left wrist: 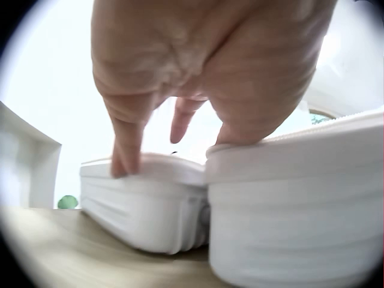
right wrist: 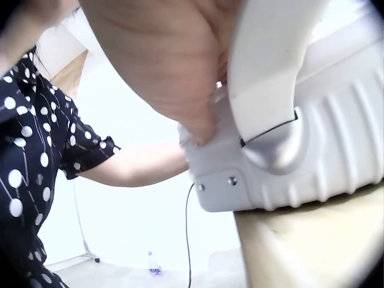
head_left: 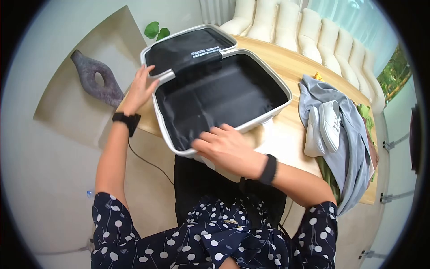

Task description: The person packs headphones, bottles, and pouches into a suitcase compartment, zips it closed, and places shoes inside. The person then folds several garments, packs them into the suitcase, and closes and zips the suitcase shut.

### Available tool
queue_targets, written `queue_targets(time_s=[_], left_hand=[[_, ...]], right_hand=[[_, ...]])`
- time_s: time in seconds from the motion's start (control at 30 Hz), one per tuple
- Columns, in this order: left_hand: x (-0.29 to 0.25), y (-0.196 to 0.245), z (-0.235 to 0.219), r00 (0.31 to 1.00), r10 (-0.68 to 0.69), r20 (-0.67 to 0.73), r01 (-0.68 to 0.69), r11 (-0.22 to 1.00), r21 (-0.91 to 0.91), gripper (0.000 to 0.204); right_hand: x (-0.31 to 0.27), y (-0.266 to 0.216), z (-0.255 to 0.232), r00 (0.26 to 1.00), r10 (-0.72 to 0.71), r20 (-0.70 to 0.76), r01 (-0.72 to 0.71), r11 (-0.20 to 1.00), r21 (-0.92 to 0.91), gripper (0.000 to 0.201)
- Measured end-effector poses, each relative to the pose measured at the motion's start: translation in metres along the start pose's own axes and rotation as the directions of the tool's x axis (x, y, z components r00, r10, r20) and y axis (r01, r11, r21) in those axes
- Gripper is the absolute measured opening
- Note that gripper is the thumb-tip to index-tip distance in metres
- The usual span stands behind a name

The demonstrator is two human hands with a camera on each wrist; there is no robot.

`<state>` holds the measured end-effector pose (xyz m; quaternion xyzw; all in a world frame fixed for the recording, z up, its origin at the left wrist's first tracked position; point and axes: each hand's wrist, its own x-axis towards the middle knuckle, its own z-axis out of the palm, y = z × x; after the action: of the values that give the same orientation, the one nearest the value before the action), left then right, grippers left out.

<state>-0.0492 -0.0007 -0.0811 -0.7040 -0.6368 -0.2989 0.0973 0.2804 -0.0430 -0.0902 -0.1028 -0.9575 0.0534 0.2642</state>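
Note:
A white suitcase with black lining lies unfolded on the wooden table. The left hand rests at its left side near the hinge, the thumb by the rim and the fingers on the lid's edge; the left wrist view shows this hand touching both white shells. At the near corner, the right hand has its fingers bent over the rim. Seen from the right wrist, the right hand lies against the ribbed shell beside the carry handle, its fingertips partly hidden.
White shoes lie on grey-blue clothing at the table's right. A cushioned cream seat stands behind the table. A black chair is below the near edge, and a cable hangs at the left.

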Motion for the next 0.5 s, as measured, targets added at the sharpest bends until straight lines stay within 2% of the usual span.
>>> queue_targets(time_s=[0.07,0.13,0.17,0.2,0.23,0.27,0.33,0.37,0.4,0.43,0.47,0.5], left_hand=[[0.013,-0.027,0.006,0.998,0.019,-0.065,-0.011,0.992,0.123,0.047],[0.018,-0.019,0.003,0.998,-0.001,-0.059,0.008,0.992,0.124,0.046],[0.022,-0.005,-0.003,0.999,-0.02,-0.045,0.026,0.992,0.124,0.046],[0.019,0.011,-0.007,0.999,0.048,-0.007,-0.047,0.995,0.092,0.043],[0.011,0.036,-0.013,0.998,0.059,0.027,-0.06,0.998,0.031,0.039],[0.004,0.065,-0.028,0.985,0.112,0.134,-0.106,0.993,-0.05,0.036],[-0.023,0.108,-0.047,0.958,0.142,0.249,-0.131,0.99,-0.06,0.029],[-0.035,0.117,-0.05,0.939,0.118,0.323,-0.049,0.976,-0.213,0.027],[-0.044,0.126,-0.052,0.918,0.078,0.39,0.065,0.938,-0.34,0.025],[-0.05,0.139,-0.055,0.892,0.055,0.45,0.14,0.911,-0.389,0.024],[-0.059,0.141,-0.048,0.911,0.059,0.408,0.102,0.926,-0.362,0.021],[-0.067,0.14,-0.042,0.931,0.063,0.361,0.066,0.94,-0.334,0.019]], right_hand=[[0.03,-0.006,0.023,0.999,-0.016,-0.052,0.014,0.999,-0.042,0.008],[0.055,-0.007,0.044,0.999,-0.007,-0.042,0.008,1.0,0.017,0.025],[0.066,-0.008,0.049,0.998,-0.01,-0.055,0.016,0.994,0.11,0.03],[0.074,-0.008,0.053,0.995,-0.021,-0.102,0.042,0.978,0.205,0.032],[0.078,-0.007,0.055,0.988,-0.023,-0.15,0.066,0.954,0.293,0.033],[0.078,-0.005,0.053,0.988,0.003,-0.153,0.041,0.959,0.281,0.033],[0.069,-0.003,0.041,0.974,-0.048,-0.22,0.112,0.951,0.288,0.032],[0.062,0.0,0.031,0.978,-0.011,-0.21,0.071,0.958,0.276,0.032],[0.055,0.005,0.019,0.974,-0.04,-0.222,0.103,0.954,0.28,0.027],[0.048,0.01,0.007,0.97,-0.073,-0.232,0.139,0.949,0.282,0.023],[0.041,0.016,-0.005,0.978,-0.009,-0.208,0.073,0.95,0.304,0.013],[0.033,0.025,-0.016,0.985,0.027,-0.173,0.021,0.963,0.268,0.011]])
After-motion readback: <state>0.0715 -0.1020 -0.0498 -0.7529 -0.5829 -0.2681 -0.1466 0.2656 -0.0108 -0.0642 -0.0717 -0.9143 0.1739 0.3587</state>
